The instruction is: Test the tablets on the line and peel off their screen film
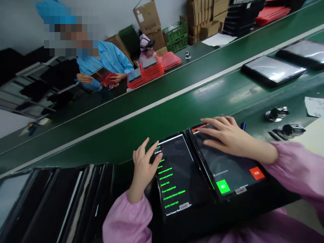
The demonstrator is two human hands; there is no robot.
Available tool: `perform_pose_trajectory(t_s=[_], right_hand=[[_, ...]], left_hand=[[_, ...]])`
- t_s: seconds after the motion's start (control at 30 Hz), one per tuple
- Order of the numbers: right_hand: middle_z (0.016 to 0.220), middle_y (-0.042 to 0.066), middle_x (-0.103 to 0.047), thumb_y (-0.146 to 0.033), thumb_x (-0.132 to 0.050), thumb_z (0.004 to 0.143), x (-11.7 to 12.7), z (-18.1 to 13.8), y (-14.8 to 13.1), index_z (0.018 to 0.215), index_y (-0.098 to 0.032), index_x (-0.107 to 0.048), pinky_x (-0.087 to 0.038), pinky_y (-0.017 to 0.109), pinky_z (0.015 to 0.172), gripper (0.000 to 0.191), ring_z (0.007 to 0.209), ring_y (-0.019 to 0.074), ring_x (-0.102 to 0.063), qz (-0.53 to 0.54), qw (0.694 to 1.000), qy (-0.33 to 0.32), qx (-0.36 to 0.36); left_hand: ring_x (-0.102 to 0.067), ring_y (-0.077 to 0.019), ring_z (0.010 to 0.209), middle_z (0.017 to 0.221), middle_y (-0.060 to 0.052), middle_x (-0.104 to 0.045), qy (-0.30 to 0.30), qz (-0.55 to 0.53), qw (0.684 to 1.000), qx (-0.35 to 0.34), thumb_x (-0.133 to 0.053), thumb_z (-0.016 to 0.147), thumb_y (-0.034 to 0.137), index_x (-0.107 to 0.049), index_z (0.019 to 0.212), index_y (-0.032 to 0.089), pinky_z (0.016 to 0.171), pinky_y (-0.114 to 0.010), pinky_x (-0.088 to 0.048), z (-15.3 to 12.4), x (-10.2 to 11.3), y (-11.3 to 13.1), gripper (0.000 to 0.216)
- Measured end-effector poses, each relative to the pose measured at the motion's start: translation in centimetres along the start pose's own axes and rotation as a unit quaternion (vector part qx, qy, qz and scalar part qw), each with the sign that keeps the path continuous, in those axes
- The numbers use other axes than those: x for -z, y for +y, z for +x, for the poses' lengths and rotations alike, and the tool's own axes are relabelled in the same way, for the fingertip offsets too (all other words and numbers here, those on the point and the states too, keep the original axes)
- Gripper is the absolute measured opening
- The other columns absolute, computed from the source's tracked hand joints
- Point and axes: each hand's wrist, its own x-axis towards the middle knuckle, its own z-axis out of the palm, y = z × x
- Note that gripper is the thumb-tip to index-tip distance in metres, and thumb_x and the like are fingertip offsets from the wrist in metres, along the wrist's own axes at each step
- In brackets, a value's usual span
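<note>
Two tablets lie side by side in front of me with their screens lit. The left tablet (181,175) shows a dark screen with a list of green test names. My left hand (144,165) is at its upper left edge, fingers spread, holding nothing. On the right tablet (235,170) are red text at the top, a green square at the lower left and a red square at the lower right. Over its upper part my right hand (225,135) stretches out flat with fingers apart. Whether its fingertips touch the glass I cannot tell.
Several dark tablets (68,199) stand in a row at the lower left. More tablets (274,69) lie on the green conveyor (141,125). Metal knobs (291,130) and a pen sit at the right. Across the line, a person in blue (106,54) handles a tablet beside red pouches (153,72).
</note>
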Motion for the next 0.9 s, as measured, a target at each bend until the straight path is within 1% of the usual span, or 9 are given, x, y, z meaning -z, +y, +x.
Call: perform_pose_trajectory(t_s=[0.07,0.13,0.23,0.33,0.43,0.57,0.67,0.8,0.9], right_hand=[[0.148,0.017,-0.064,-0.049,-0.042,0.113,-1.2,1.3,0.7,0.125,-0.023,-0.077,-0.045,0.056,0.097,0.046,0.122,0.0363,-0.061,-0.015,1.0,-0.007,-0.008],[0.142,0.014,-0.068,-0.046,-0.042,0.113,-1.3,1.2,0.6,0.11,-0.023,-0.081,-0.043,0.055,0.1,0.045,0.123,0.0346,-0.062,0.011,1.0,-0.011,0.016],[0.133,0.007,-0.073,-0.042,-0.047,0.113,-0.3,-0.2,0.2,0.102,-0.027,-0.081,-0.041,0.049,0.101,0.039,0.119,0.028,-0.065,0.069,0.997,0.0,0.043],[0.131,0.007,-0.074,-0.039,-0.049,0.112,0.2,-0.8,0.4,0.109,-0.028,-0.08,-0.043,0.046,0.098,0.034,0.115,0.0269,-0.066,0.063,0.997,0.031,0.019],[0.132,0.009,-0.074,-0.039,-0.048,0.111,-0.7,-0.1,0.9,0.113,-0.029,-0.08,-0.044,0.047,0.096,0.033,0.115,0.0295,-0.066,0.038,0.999,0.036,0.007],[0.135,0.012,-0.072,-0.039,-0.044,0.113,-2.2,0.8,1.4,0.111,-0.028,-0.08,-0.044,0.051,0.094,0.038,0.115,0.0317,-0.066,0.006,0.999,0.025,0.02],[0.134,0.012,-0.073,-0.038,-0.042,0.113,-2.7,0.7,1.4,0.112,-0.028,-0.08,-0.045,0.05,0.092,0.039,0.114,0.0313,-0.066,-0.002,0.999,0.029,0.028],[0.133,0.011,-0.074,-0.039,-0.042,0.113,-2.9,0.3,1.5,0.115,-0.028,-0.08,-0.046,0.049,0.092,0.039,0.113,0.0309,-0.067,0.016,0.999,0.036,0.021],[0.131,0.012,-0.074,-0.038,-0.041,0.113,-3.1,0.3,1.7,0.112,-0.027,-0.08,-0.047,0.048,0.091,0.04,0.111,0.031,-0.069,0.025,0.998,0.047,0.026]], left_hand=[[-0.056,-0.0414,0.14,0.152,-0.012,-0.062,-0.014,0.026,1.0,-0.01,-0.049,0.105,0.06,-0.08,0.124,0.036,0.12,-0.08,-0.029,0.7,-0.1,0.3,0.043],[-0.055,-0.0401,0.141,0.145,-0.01,-0.067,-0.022,0.033,0.999,-0.023,-0.045,0.108,0.055,-0.083,0.114,0.038,0.121,-0.082,-0.024,-0.3,0.5,0.5,0.042],[-0.059,-0.0347,0.138,0.134,-0.007,-0.073,-0.02,0.029,0.998,-0.047,-0.045,0.109,0.049,-0.084,0.107,0.038,0.126,-0.072,-0.027,-2.8,2.1,0.4,0.041],[-0.064,-0.0319,0.132,0.133,-0.007,-0.073,0.0,0.036,0.999,-0.025,-0.05,0.107,0.05,-0.082,0.115,0.037,0.128,-0.065,-0.03,-3.4,2.9,0.0,0.036],[-0.065,-0.0323,0.13,0.137,-0.008,-0.072,0.006,0.032,0.999,-0.003,-0.053,0.105,0.054,-0.081,0.119,0.036,0.128,-0.067,-0.03,-2.0,2.3,-0.2,0.036],[-0.063,-0.0369,0.133,0.139,-0.009,-0.072,-0.009,0.031,0.999,-0.026,-0.056,0.104,0.051,-0.082,0.116,0.036,0.126,-0.078,-0.019,-0.4,0.8,-0.1,0.032],[-0.063,-0.0383,0.134,0.137,-0.01,-0.074,-0.018,0.043,0.998,-0.037,-0.059,0.103,0.047,-0.082,0.115,0.037,0.124,-0.082,-0.015,-0.3,0.3,0.0,0.028],[-0.063,-0.0379,0.134,0.138,-0.01,-0.073,-0.017,0.053,0.998,-0.041,-0.059,0.104,0.043,-0.082,0.116,0.036,0.123,-0.083,-0.016,-0.7,0.3,0.0,0.027],[-0.063,-0.0378,0.135,0.138,-0.011,-0.073,-0.014,0.059,0.997,-0.037,-0.06,0.103,0.041,-0.082,0.114,0.035,0.123,-0.082,-0.018,-0.8,0.3,-0.1,0.026]])
